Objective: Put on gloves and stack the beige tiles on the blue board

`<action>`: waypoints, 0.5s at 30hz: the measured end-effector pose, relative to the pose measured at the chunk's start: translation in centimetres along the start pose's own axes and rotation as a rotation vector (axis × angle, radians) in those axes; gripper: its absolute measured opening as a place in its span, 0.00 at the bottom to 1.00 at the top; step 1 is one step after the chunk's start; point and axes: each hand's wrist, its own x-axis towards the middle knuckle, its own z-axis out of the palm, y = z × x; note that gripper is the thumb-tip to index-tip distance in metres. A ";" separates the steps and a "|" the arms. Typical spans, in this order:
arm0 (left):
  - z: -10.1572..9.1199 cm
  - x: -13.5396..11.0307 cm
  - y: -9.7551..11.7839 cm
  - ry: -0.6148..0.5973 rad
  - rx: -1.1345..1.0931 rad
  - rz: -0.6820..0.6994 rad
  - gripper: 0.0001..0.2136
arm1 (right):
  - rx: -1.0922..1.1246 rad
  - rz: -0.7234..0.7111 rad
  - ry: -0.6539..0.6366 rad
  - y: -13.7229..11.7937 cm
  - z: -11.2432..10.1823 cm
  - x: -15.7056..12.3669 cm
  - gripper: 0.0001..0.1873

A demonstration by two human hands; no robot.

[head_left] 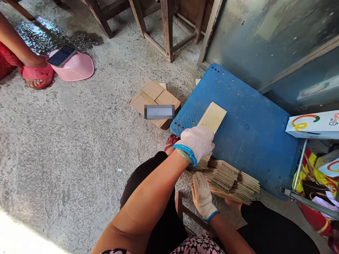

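Note:
My left hand (196, 143), in a white knit glove with a blue cuff, closes over the near end of a flat cream rectangular piece (214, 114); its fingertips are hidden. The piece's far end lies over a blue plastic tabletop (246, 141). Below, stacks of thin cream rectangular pieces (222, 173) stand in rows along the near edge of the tabletop. My right hand (202, 195), gloved too, rests with fingers extended against the near side of these stacks. It holds nothing that I can see. The material of the pieces cannot be told.
A cardboard box (150, 95) sits on the concrete floor left of the tabletop. Wooden stools (166, 31) stand behind. A phone (62, 55) lies on a pink visor (76, 67) beside another person's foot (38, 74). White paper bags (315, 125) are at the right.

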 end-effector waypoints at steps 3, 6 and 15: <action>0.2 -0.1 0.3 -0.039 0.005 0.024 0.17 | 0.118 -0.012 0.020 0.3 0.9 -0.1 0.24; 0.3 0.0 0.4 -0.074 0.005 0.029 0.16 | 0.235 0.063 -0.032 0.5 0.7 0.9 0.24; 0.3 0.4 -1.1 -0.053 0.001 -0.008 0.16 | 0.696 0.265 -0.221 3.4 -6.8 6.7 0.17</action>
